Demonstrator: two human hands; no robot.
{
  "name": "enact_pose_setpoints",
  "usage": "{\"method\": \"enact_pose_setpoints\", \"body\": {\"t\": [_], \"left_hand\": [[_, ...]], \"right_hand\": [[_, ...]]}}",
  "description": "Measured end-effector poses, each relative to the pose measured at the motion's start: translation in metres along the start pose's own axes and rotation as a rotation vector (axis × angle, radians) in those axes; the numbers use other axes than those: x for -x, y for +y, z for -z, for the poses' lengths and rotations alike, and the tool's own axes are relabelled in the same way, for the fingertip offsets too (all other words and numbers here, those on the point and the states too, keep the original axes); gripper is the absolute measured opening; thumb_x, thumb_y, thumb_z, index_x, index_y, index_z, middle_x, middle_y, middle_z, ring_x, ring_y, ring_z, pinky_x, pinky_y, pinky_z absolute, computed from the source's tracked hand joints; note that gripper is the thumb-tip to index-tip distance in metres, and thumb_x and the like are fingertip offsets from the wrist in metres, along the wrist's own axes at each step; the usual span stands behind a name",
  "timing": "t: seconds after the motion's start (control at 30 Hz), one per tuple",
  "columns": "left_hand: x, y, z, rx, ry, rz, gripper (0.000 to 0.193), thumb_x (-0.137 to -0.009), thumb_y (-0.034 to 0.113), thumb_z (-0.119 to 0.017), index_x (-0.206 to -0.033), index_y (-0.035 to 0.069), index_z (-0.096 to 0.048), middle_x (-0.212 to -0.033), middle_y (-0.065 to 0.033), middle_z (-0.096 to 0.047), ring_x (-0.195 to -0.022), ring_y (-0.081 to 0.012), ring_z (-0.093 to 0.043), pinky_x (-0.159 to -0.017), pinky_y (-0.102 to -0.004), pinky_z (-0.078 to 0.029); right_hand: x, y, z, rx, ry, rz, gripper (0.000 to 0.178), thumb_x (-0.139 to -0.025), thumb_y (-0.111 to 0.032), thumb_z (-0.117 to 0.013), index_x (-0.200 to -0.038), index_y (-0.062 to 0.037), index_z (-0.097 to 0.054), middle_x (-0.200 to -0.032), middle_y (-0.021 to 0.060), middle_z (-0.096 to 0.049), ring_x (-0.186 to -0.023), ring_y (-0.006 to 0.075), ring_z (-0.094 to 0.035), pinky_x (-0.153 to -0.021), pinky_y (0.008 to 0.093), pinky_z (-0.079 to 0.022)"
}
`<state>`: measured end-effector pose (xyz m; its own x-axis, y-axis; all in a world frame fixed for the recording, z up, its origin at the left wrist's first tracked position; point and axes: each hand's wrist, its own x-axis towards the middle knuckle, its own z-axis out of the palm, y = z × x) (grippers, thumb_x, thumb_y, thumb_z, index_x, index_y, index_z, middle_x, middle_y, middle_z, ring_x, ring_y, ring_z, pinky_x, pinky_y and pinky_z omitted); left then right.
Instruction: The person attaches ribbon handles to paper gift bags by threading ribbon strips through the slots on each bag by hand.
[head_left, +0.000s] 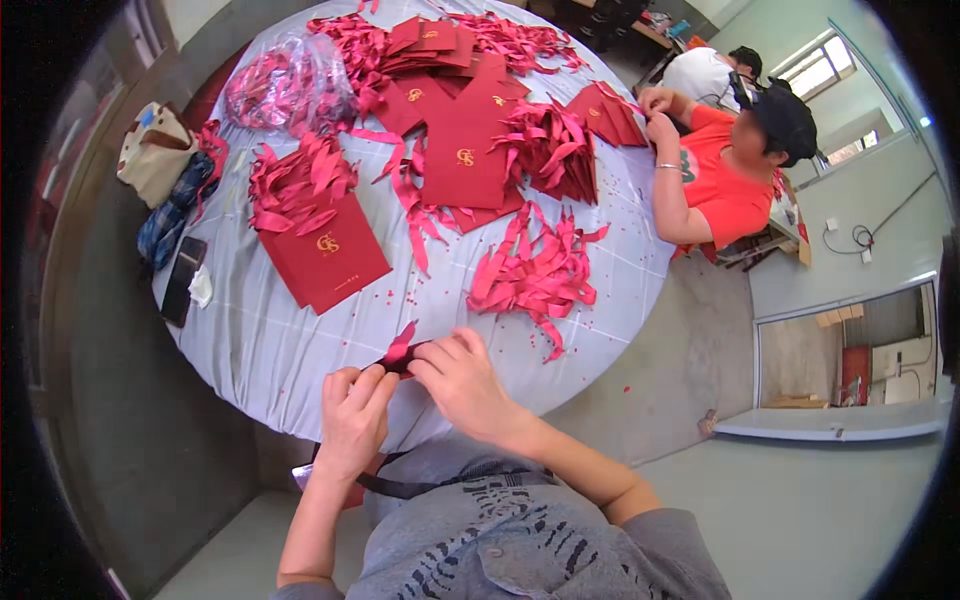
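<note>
At the near edge of the table, my left hand point(355, 408) and my right hand point(462, 382) face each other. Between them is a dark red paper bag point(401, 366), seen nearly edge-on, so most of it is hidden. Fingers of both hands pinch its upper edge. A pink ribbon point(402, 343) sticks up from it between my fingertips. Beyond my hands lies a loose pile of pink ribbons point(535, 272). A stack of flat red bags point(326, 247) with gold printing, topped with ribbons, lies further left.
The round table wears a pale grey cloth point(255, 345). More red bags point(465, 160) and a clear plastic bag of ribbons point(290, 85) fill its far side. A dark phone point(183, 280) and crumpled tissue point(201, 287) lie at the left rim. A co-worker in a red shirt point(715, 180) works at the right.
</note>
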<state>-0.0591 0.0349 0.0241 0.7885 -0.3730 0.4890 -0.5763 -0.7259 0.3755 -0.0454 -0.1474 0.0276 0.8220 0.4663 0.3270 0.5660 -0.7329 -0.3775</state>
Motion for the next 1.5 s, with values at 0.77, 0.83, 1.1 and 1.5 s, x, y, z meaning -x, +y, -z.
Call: {"method": "enact_pose_setpoints", "body": {"t": [0.77,0.83,1.1,1.5], "left_hand": [[-0.002,0.004,0.020,0.176,-0.271,0.269,0.015,-0.078,0.000,-0.056,-0.091,0.005,-0.060,-0.076,-0.0107,-0.058,-0.061,-0.0295,-0.057,-0.054,-0.0373,-0.040],[-0.003,0.003,0.018,0.230,-0.197,0.302,0.013,-0.079,-0.001,-0.057,-0.091,0.004,-0.060,-0.077,-0.0122,-0.058,-0.063,-0.0314,-0.058,-0.055,-0.0372,-0.042],[0.005,0.003,0.001,0.318,-0.070,0.637,0.007,-0.084,0.004,-0.058,-0.089,0.000,-0.058,-0.076,-0.0177,-0.059,-0.062,-0.0324,-0.058,-0.056,-0.0361,-0.044],[0.021,-0.012,-0.016,0.655,-0.134,0.904,0.011,-0.088,0.008,-0.057,-0.086,-0.003,-0.056,-0.060,-0.0089,-0.056,-0.037,-0.0124,-0.048,-0.035,-0.0288,-0.034]], "right_hand": [[-0.001,0.013,0.011,-0.525,-0.036,-0.044,0.013,-0.081,-0.012,-0.062,-0.093,-0.0068,-0.066,-0.112,0.0097,-0.059,-0.110,0.0261,-0.052,-0.100,0.0448,-0.031],[-0.004,0.034,0.017,-0.613,0.179,-0.302,0.015,-0.085,-0.013,-0.061,-0.096,-0.0040,-0.065,-0.107,0.0131,-0.062,-0.098,0.0251,-0.060,-0.087,0.0375,-0.043],[0.013,0.130,-0.052,-0.168,0.212,-0.920,0.036,-0.079,-0.038,-0.066,-0.082,-0.0015,-0.064,-0.079,0.0161,-0.065,-0.073,0.0315,-0.063,-0.065,0.0406,-0.048],[0.008,0.133,-0.065,-0.298,0.234,-0.908,0.033,-0.078,-0.034,-0.067,-0.080,-0.0015,-0.067,-0.063,0.0122,-0.064,-0.059,0.0234,-0.064,-0.055,0.0355,-0.047]]}}
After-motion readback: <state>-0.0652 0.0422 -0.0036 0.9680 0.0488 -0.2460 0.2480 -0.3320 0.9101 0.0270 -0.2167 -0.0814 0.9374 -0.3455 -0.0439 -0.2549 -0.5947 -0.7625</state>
